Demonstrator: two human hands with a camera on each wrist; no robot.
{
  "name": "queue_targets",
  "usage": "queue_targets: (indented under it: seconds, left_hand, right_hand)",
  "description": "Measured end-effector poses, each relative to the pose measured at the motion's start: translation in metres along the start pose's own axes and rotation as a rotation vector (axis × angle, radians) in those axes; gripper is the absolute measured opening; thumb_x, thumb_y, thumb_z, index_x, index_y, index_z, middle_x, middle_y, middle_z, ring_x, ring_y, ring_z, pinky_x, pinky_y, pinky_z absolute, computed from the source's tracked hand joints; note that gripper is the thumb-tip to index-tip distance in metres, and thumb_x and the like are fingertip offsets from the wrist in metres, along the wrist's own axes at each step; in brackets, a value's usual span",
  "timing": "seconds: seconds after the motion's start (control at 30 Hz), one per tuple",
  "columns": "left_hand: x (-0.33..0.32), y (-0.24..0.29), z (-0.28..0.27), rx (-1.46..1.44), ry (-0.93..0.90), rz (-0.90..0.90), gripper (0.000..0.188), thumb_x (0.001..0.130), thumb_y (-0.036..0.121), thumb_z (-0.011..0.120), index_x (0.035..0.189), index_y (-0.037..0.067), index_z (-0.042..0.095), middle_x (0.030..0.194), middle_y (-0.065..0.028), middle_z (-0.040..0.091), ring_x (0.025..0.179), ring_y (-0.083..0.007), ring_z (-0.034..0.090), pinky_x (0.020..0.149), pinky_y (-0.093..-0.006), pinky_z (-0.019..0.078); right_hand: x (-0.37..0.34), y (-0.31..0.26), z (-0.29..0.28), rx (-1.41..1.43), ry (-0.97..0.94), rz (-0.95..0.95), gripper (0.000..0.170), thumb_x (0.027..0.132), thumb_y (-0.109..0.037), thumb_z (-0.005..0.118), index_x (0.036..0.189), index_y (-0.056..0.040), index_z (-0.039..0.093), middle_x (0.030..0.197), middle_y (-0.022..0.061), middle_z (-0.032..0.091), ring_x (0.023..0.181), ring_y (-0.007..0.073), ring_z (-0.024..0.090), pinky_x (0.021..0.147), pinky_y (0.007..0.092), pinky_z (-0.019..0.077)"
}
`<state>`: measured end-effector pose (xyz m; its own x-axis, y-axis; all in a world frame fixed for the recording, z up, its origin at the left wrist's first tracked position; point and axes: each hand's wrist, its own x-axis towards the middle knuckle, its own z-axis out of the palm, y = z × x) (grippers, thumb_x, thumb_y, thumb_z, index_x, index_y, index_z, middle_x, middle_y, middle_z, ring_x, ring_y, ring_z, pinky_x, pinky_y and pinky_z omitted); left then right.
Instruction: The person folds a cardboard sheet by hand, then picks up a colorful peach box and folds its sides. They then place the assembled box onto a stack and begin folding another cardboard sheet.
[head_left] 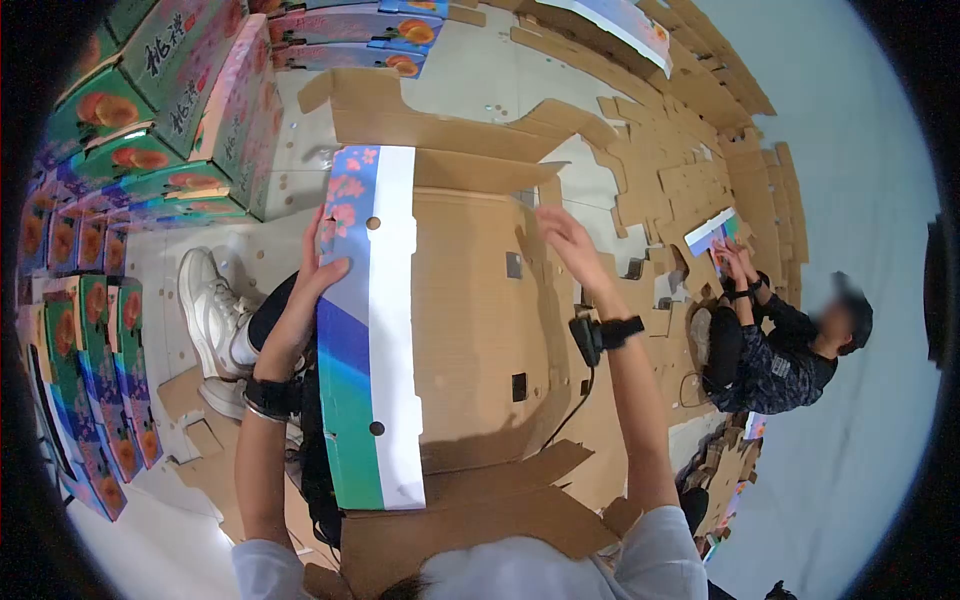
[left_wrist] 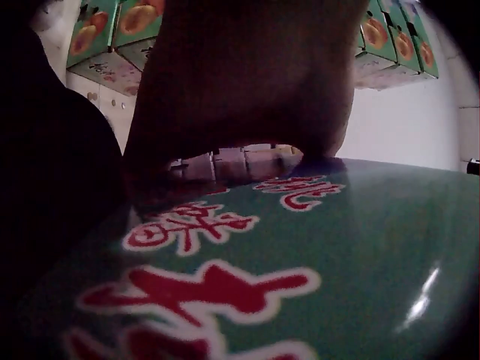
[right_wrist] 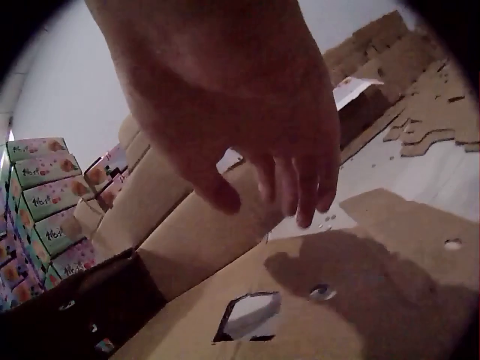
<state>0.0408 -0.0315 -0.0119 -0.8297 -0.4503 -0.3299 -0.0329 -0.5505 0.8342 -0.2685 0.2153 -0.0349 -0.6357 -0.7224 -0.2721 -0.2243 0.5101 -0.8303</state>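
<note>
A partly folded cardboard box (head_left: 470, 330) lies in front of me, its plain brown inside facing up and its flaps spread. Along its left side stands a printed panel (head_left: 345, 400) in purple, blue and green with pink blossoms and a white strip. My left hand (head_left: 312, 280) holds this panel, thumb over its top edge and fingers on the outer face. Red characters on a green face (left_wrist: 217, 292) show below that hand in the left wrist view. Over the box's right side hovers my right hand (head_left: 575, 248), fingers loosely extended and holding nothing; cut holes (right_wrist: 251, 315) show below it.
Finished peach-printed boxes (head_left: 150, 130) are stacked at the left, with more boxes (head_left: 100, 370) below them. Flattened cardboard sheets (head_left: 670, 180) cover the floor at the right. Another person (head_left: 770, 350) sits there, handling a printed piece (head_left: 712, 232). My shoe (head_left: 208, 310) is left of the box.
</note>
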Motion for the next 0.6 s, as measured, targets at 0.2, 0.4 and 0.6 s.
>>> queue_targets:
  seconds: [0.2, 0.4, 0.6]
  left_hand:
    - [0.022, -0.004, -0.002, 0.048, 0.041, 0.086, 0.084, 0.084, 0.030, 0.060, 0.150, 0.015, 0.010, 0.145, -0.0135, 0.029, 0.124, -0.0235, 0.040, 0.100, -0.0354, 0.0369]
    - [0.059, -0.014, -0.013, 0.045, 0.152, 0.156, 0.082, 0.082, 0.035, 0.060, 0.148, 0.019, 0.015, 0.140, -0.0139, 0.034, 0.117, -0.0250, 0.045, 0.095, -0.0369, 0.0406]
    - [0.058, -0.013, -0.010, 0.007, 0.161, 0.080, 0.079, 0.083, 0.039, 0.058, 0.147, 0.020, 0.017, 0.139, -0.0141, 0.035, 0.121, -0.0261, 0.041, 0.099, -0.0381, 0.0371]
  right_hand:
    - [-0.082, -0.026, -0.007, -0.064, -0.299, 0.023, 0.034, 0.094, -0.023, 0.053, 0.123, -0.0055, 0.054, 0.126, 0.0094, 0.055, 0.114, 0.0178, 0.051, 0.097, 0.0312, 0.0396]
    - [-0.146, -0.040, -0.004, -0.314, -0.420, 0.016, 0.045, 0.095, -0.030, 0.050, 0.132, -0.0048, 0.047, 0.143, 0.0180, 0.036, 0.133, 0.0331, 0.035, 0.109, 0.0373, 0.0287]
    - [-0.192, -0.031, 0.027, -0.108, -0.191, 0.027, 0.043, 0.096, -0.030, 0.047, 0.131, -0.0047, 0.049, 0.145, 0.0171, 0.034, 0.135, 0.0300, 0.032, 0.111, 0.0389, 0.0250]
